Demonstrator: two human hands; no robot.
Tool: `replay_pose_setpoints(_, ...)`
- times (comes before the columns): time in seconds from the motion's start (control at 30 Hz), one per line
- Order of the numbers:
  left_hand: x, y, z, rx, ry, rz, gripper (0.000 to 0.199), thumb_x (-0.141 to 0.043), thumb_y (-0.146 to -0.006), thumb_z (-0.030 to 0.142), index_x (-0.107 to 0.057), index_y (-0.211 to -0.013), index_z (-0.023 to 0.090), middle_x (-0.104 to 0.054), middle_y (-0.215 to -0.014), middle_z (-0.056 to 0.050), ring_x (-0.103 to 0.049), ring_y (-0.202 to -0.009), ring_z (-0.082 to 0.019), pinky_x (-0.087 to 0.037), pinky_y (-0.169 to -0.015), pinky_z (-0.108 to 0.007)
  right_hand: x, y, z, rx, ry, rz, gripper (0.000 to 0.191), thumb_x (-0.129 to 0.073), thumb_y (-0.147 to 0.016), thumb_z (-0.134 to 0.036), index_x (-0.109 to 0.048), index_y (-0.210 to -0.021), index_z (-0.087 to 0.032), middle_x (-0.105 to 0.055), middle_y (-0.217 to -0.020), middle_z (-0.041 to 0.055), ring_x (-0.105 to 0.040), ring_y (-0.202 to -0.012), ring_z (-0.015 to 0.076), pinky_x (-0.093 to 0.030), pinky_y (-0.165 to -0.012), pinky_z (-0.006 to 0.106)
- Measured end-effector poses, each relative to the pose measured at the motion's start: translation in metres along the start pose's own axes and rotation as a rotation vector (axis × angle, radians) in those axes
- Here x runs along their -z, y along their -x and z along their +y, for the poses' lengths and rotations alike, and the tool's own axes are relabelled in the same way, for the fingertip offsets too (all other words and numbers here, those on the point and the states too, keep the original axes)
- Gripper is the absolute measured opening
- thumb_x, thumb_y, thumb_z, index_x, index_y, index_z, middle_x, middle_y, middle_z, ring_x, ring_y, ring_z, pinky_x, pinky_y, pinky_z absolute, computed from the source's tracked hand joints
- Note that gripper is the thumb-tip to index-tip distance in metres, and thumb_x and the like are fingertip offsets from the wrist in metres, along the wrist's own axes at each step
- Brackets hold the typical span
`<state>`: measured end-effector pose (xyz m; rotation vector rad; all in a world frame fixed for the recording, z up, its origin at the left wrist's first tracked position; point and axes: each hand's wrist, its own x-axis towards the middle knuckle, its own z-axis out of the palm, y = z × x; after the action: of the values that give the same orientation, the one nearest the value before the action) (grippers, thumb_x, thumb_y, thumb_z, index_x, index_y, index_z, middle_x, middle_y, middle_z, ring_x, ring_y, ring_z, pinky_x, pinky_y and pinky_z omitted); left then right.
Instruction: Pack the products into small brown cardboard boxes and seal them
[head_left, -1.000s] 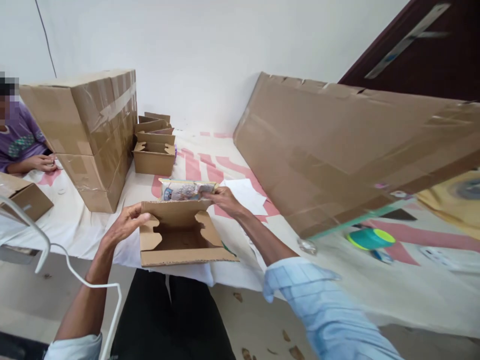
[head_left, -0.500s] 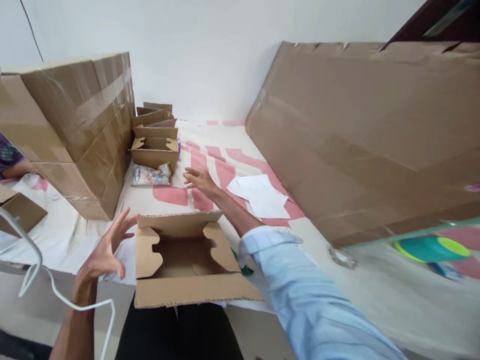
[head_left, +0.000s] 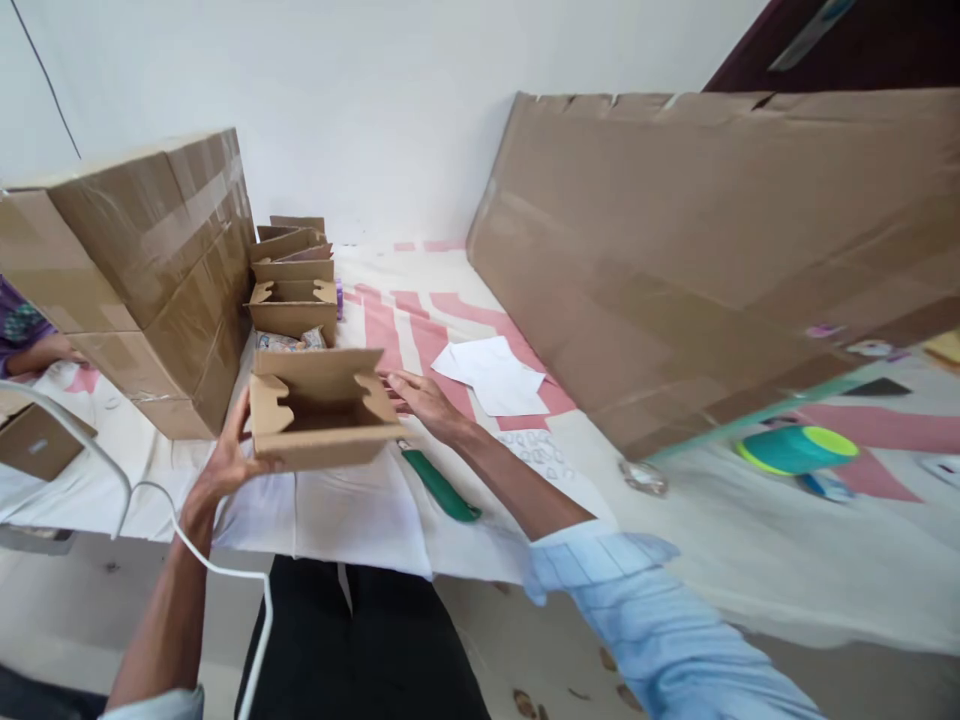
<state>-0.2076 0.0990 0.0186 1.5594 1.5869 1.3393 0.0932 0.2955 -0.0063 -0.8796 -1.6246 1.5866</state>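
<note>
An open cardboard box (head_left: 326,445) with its flaps up is between my two hands, above the near part of the cloth-covered table. My left hand (head_left: 232,450) is closed on its left side, with the thumb along the front. At the box's right side, my right hand (head_left: 427,402) presses with its fingers stretched forward, the tips partly behind a flap. A patterned packet (head_left: 289,341) shows just behind the box, largely covered by it. Farther back, a row of open cardboard boxes (head_left: 292,318) lines the left side. Near my right forearm lies a long green-handled tool (head_left: 442,487).
Large taped cartons (head_left: 187,270) stand at left, and a big cardboard panel (head_left: 697,260) leans at right. White papers (head_left: 493,375) lie on the cloth. A teal and yellow roll-like object (head_left: 796,450) is at right. Another person's arm (head_left: 45,352) shows far left. A white cable (head_left: 187,545) crosses the foreground.
The box has moved forward, away from my body, and now sits between both hands. My left hand has closed on it; my right hand has come to its right side. The green-handled tool is uncovered.
</note>
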Motion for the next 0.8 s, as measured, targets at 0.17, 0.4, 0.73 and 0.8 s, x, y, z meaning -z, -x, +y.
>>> replay_pose_setpoints(0.17, 0.006, -0.045, -0.026, 0.236, -0.239, 0.239, 0.078, -0.088, -0.072, 0.041, -0.060, -0.141, 0.018, -0.073, -0.131, -0.015, -0.071, -0.122, -0.035, -0.058, -0.107, -0.049, -0.011, -0.003, 0.008, 0.027, 0.017, -0.038, 0.061, -0.077, -0.091, -0.057, -0.071, -0.141, -0.023, -0.073, -0.136, 0.0146, -0.072, -0.117, 0.0285, -0.065, -0.088, 0.042)
replay_pose_setpoints(0.4, -0.044, -0.012, -0.023, 0.268, -0.642, 0.271, 0.024, -0.075, -0.085, 0.040, -0.068, -0.102, 0.023, -0.075, -0.098, -0.006, -0.072, -0.087, -0.026, -0.056, -0.087, -0.041, -0.020, 0.039, 0.019, 0.199, 0.331, -0.071, 0.042, -0.067, -0.098, -0.041, -0.074, -0.135, -0.022, -0.073, -0.136, 0.0126, -0.071, -0.116, 0.0256, -0.062, -0.098, 0.045)
replay_pose_setpoints(0.73, -0.082, -0.103, -0.034, 0.231, -0.515, 0.092, 0.029, -0.064, -0.094, 0.045, -0.078, -0.080, 0.023, -0.083, -0.089, -0.008, -0.077, -0.094, -0.028, -0.055, -0.085, -0.035, -0.006, 0.127, 0.064, 0.419, 0.906, 0.231, 0.043, -0.061, -0.100, -0.029, -0.068, -0.143, -0.022, -0.069, -0.138, 0.0157, -0.063, -0.130, 0.0338, -0.057, -0.111, 0.056)
replay_pose_setpoints(0.8, -0.083, -0.114, -0.039, 0.222, -0.524, 0.111, 0.035, -0.061, -0.096, 0.047, -0.077, -0.076, 0.023, -0.082, -0.084, -0.009, -0.077, -0.091, -0.028, -0.054, -0.084, -0.035, -0.003, 0.139, 0.079, 0.419, 0.947, 0.259, 0.047, -0.060, -0.101, -0.029, -0.065, -0.147, -0.022, -0.067, -0.140, 0.0157, -0.063, -0.130, 0.0337, -0.057, -0.110, 0.055)
